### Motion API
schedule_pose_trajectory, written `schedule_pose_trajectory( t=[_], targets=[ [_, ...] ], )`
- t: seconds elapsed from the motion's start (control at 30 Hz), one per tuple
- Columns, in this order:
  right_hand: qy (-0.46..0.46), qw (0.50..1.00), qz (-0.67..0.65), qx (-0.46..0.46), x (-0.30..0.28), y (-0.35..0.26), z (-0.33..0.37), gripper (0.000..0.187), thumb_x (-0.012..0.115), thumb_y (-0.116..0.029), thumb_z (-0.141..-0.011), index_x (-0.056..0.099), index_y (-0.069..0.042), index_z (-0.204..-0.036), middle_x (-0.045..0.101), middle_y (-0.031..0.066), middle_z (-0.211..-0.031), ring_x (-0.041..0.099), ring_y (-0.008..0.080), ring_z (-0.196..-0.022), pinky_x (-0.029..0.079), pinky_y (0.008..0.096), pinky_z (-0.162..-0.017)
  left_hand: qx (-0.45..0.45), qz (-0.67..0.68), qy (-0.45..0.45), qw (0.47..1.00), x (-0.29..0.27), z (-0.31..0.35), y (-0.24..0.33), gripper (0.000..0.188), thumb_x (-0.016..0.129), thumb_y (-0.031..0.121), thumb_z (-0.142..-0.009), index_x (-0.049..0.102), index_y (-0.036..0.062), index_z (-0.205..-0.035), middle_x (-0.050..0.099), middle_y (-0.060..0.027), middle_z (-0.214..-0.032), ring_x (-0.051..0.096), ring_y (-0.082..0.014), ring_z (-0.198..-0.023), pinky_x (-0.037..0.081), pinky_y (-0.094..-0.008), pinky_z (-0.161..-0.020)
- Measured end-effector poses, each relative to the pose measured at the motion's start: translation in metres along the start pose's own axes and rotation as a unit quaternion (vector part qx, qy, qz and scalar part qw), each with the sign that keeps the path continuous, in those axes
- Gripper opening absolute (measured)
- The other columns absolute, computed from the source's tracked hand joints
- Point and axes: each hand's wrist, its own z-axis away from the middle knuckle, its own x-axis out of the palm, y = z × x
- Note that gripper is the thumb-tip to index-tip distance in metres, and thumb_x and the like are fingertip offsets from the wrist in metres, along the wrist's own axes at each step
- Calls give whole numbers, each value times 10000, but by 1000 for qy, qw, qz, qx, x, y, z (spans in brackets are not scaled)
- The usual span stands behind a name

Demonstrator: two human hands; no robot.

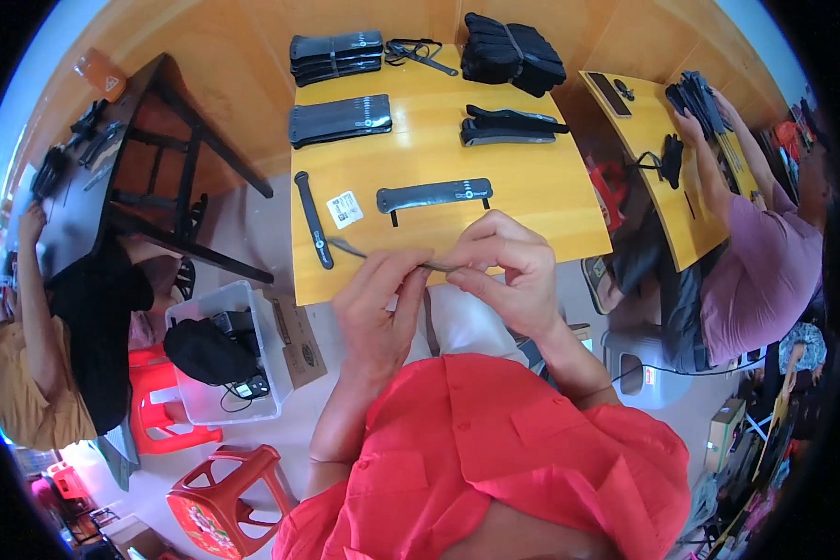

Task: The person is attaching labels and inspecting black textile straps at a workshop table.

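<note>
Grey and thin, a narrow flat strip [383, 256] is pinched at both ends above the near edge of the yellow wooden bench [532, 187]: the left hand [380, 308] has its grip closed on one end, the right hand [509, 271] on the other. Beyond, a long black strap [434, 195] and a small white tag [345, 209] are laid flat.

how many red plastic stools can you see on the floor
2. One red stool stands at the lower left by the person's left elbow; another red stool sits behind it, beside the clear plastic bin. More could be hidden behind people or tables.
</note>
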Motion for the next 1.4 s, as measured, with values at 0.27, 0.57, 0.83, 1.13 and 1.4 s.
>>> schedule_pose_trajectory(
  t=[0.27,0.57,0.83,1.13,1.4],
  targets=[
    [98,978,151,-105,53,20,26,235,700,37,-658,695,-48,-876,618,80,-786,590,178,-627,458,245,-522,-319,410,79,851,-10,47,-35,163,537,99,-899,586,-3,-1016,614,-86,-965,615,-165,-851,547,-266,-667],
    [62,968,175,-171,62,27,29,267,724,9,-614,702,-79,-865,586,45,-793,531,189,-726,438,283,-614,-344,602,26,720,-14,49,-52,158,543,117,-898,582,40,-1030,625,-104,-1034,623,-129,-867,543,-251,-703],
    [17,988,117,-99,51,26,28,276,743,-85,-632,687,-73,-902,568,58,-823,495,207,-773,406,290,-680,-332,664,20,669,-6,47,-56,212,557,100,-884,546,60,-1092,632,-101,-1018,629,-132,-859,543,-240,-710],
    [43,954,128,-269,42,-25,-35,360,704,-95,-671,626,-12,-1012,530,137,-1018,538,245,-892,455,322,-742,-289,665,85,683,-30,38,-54,303,541,46,-876,519,-1,-1174,639,-127,-984,644,-154,-847,557,-251,-739],
    [-62,990,102,-75,55,13,18,255,717,29,-645,661,-35,-885,588,99,-817,579,216,-705,472,277,-579,-327,595,76,730,-26,42,-50,305,572,31,-854,530,-18,-1152,638,-123,-969,639,-152,-833,551,-245,-714]
  ],
)
